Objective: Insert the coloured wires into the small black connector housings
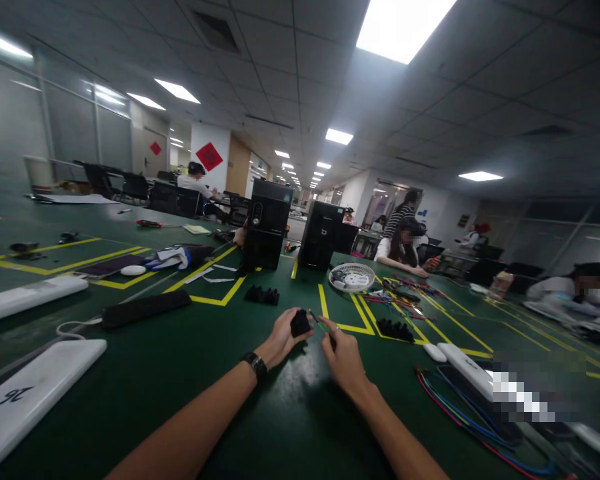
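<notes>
My left hand (pixel 283 339) is closed around a small black block-shaped part (pixel 300 323), held just above the green table (pixel 190 373). My right hand (pixel 344 355) is close to its right, fingers pinched on a thin wire (pixel 318 322) that runs toward the black part. A dark watch sits on my left wrist. Two piles of similar black parts lie beyond my hands, one (pixel 261 295) to the left and one (pixel 395 328) to the right.
Two black computer towers (pixel 267 225) (pixel 322 235) stand farther back, a white fan grille (pixel 353 277) beside them. Coloured wires (pixel 455 413) lie at right, a black keyboard (pixel 145 309) and white flat devices (pixel 30 393) at left. Several people sit at the far right.
</notes>
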Motion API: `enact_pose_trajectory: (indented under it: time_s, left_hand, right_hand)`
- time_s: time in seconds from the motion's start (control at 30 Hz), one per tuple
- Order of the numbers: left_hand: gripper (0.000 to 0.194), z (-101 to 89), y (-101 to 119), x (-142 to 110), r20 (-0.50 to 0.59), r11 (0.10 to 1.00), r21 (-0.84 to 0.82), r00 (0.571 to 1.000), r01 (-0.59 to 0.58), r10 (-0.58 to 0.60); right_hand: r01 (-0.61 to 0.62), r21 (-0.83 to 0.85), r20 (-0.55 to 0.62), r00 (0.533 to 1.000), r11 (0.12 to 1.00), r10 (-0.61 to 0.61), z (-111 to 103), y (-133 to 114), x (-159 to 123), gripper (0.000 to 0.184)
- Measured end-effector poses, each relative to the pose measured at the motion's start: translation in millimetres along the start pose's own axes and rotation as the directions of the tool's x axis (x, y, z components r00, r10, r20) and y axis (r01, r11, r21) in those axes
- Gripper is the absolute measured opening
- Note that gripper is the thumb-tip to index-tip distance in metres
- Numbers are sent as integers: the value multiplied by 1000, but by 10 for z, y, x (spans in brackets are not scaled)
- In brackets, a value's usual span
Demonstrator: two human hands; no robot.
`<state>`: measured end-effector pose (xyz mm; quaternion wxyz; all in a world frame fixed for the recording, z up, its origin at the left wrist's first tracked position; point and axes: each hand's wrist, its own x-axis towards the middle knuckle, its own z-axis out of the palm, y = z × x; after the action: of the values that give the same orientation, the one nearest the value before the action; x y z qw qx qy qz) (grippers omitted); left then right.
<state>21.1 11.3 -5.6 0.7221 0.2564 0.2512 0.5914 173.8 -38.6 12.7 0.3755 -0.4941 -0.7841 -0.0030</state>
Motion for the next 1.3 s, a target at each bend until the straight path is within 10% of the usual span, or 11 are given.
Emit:
enact_pose_trajectory:
  time_s: [1.07,1.3]
  left_hand:
    - [24,231,-180,-296,66,995,46,995,-83,80]
    - [38,222,-160,-373,123,937,301,982,-177,146]
  right_hand:
    - [-70,250,76,996,966,52,21,-52,-114,50]
    - [-51,155,92,995,987,37,-89,-37,-122,50]
